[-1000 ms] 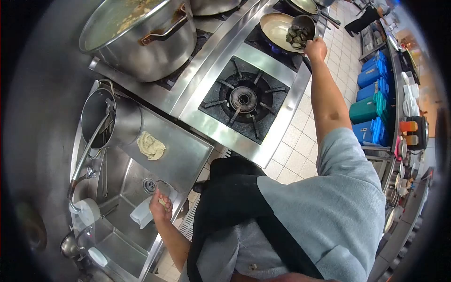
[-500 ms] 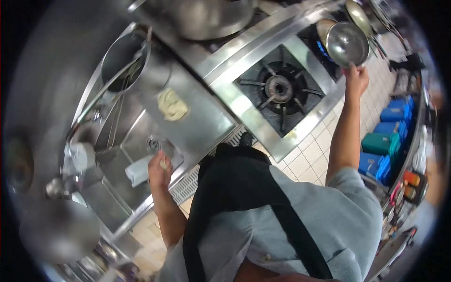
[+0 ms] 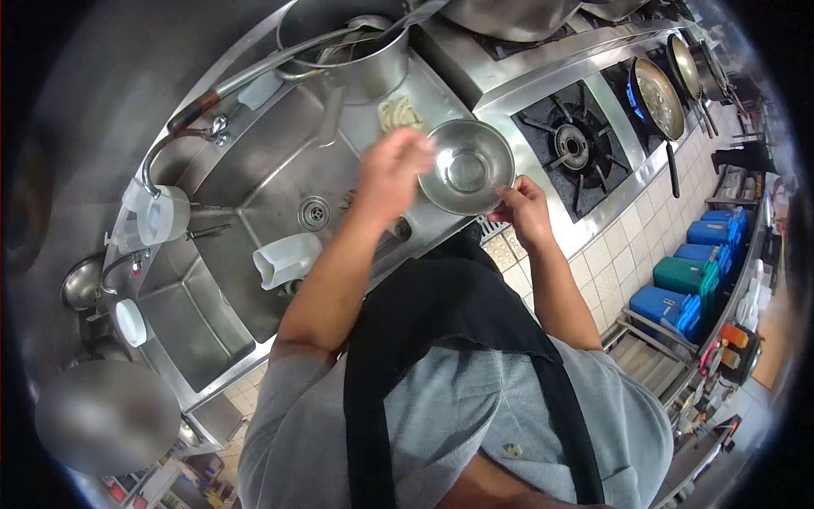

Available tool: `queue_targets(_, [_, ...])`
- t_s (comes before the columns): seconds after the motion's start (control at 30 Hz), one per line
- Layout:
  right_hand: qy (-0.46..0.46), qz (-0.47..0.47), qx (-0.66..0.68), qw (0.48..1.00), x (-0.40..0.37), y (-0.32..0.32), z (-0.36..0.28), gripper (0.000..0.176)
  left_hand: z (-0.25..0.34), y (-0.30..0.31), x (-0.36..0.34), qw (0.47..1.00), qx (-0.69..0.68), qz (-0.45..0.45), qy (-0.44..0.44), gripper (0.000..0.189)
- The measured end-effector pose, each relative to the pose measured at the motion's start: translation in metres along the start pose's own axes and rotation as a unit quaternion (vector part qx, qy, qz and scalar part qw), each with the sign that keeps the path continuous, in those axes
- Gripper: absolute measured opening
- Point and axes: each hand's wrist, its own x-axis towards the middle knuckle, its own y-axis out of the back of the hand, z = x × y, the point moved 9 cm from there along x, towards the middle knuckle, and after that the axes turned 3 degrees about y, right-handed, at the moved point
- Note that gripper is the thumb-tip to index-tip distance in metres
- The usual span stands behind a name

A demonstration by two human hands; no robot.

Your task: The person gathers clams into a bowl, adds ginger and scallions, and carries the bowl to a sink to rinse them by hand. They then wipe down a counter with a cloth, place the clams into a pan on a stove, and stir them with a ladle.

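Observation:
An empty round steel bowl (image 3: 467, 165) hangs over the counter edge between the sink and the stove. My right hand (image 3: 519, 208) grips its near right rim. My left hand (image 3: 392, 174) is raised and motion-blurred, with its fingertips at the bowl's left rim; whether it grips the bowl I cannot tell. A crumpled pale cloth (image 3: 397, 110) lies on the steel counter just beyond the bowl.
A steel sink (image 3: 254, 165) with a drain (image 3: 314, 213) holds a white plastic jug (image 3: 288, 259) on its side. A tall steel pot with utensils (image 3: 365, 51) stands behind. Right of it: an unlit burner (image 3: 570, 146), a pan (image 3: 657, 97) over flame, blue crates (image 3: 695, 254) on the floor.
My right hand carried the bowl from the far pan, where it held shellfish, back over the counter, now empty. My left hand rose from the sink edge to the bowl.

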Motion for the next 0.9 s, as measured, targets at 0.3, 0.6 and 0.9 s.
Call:
queue_targets(0.3, [-0.003, 0.065, 0.005, 0.998, -0.018, -0.036, 0.033, 0.010, -0.078, 0.008, 0.024, 0.976, -0.149, -0.140, 0.081, 0.037])
queue_targets(0.6, [-0.018, 0.030, 0.017, 0.999, -0.019, -0.045, 0.036, 0.011, -0.065, -0.007, 0.016, 0.981, -0.029, -0.191, 0.011, 0.045])
queue_targets(0.9, [-0.036, -0.035, -0.007, 0.999, -0.016, -0.040, 0.039, 0.014, -0.068, -0.028, 0.010, 0.991, 0.000, -0.134, 0.000, 0.042])
